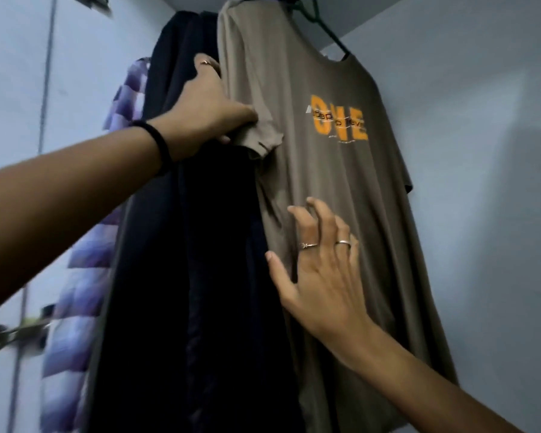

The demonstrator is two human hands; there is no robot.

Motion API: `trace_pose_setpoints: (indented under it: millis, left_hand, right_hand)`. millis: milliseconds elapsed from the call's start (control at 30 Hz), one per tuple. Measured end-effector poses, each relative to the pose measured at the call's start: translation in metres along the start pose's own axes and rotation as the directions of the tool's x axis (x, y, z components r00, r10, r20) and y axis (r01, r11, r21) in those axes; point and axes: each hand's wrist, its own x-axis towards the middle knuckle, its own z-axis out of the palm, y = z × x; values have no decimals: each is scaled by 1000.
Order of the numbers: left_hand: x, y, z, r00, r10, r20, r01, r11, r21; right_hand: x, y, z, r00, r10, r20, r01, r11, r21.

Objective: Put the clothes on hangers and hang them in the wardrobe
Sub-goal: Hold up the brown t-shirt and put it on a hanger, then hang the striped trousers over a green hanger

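A taupe T-shirt [334, 189] with orange lettering hangs on a dark green hanger [319, 21] high in the wardrobe. My left hand [206, 107] reaches up and pinches the shirt's left sleeve [260, 142] between thumb and fingers. My right hand [322, 267] lies lower on the shirt's front, its fingers spread and slightly bent, touching the cloth. The top of the hanger and the rail are cut off by the frame.
Dark navy and black garments [194, 245] hang just left of the shirt, and a purple-and-white patterned one [85, 276] beyond them. The pale wardrobe wall [481, 151] is on the right. A blurred metal fitting [10, 335] shows at the left edge.
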Motion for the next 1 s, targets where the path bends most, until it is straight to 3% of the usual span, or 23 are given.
trace_pose_setpoints:
  millis: [100, 267, 433, 600, 733, 867, 1000]
  left_hand:
    - [-32, -13, -19, 998, 59, 14, -60, 996, 66]
    - [-111, -55, -85, 994, 108, -3, -99, 920, 379]
    - [-229, -82, -178, 987, -113, 116, 3, 727, 686]
    - [-347, -81, -318, 912, -364, 192, -17, 433, 901]
    - [-426, -66, -440, 835, -548, -36, 177, 206, 963]
    - [-496, -42, -546, 744, -605, -283, 336, -28, 942]
    - [-564, -11, -640, 610, -631, -479, 410, -266, 872]
  right_hand:
    - [-2, -22, -6, 998, -51, -42, 52, 998, 32]
    - [-17, -105, -14, 979, -196, 47, 185, 967, 177]
    - [-45, -220, -30, 897, -231, 377, 97, 935, 342]
    - [-97, -355, -44, 795, -388, 466, 96, 840, 534]
    - [-145, -472, -63, 721, -557, 413, 159, 712, 684]
    - [-193, -583, -91, 640, -693, 332, 226, 583, 781]
    - [-244, -684, -126, 528, -826, 199, 301, 401, 865]
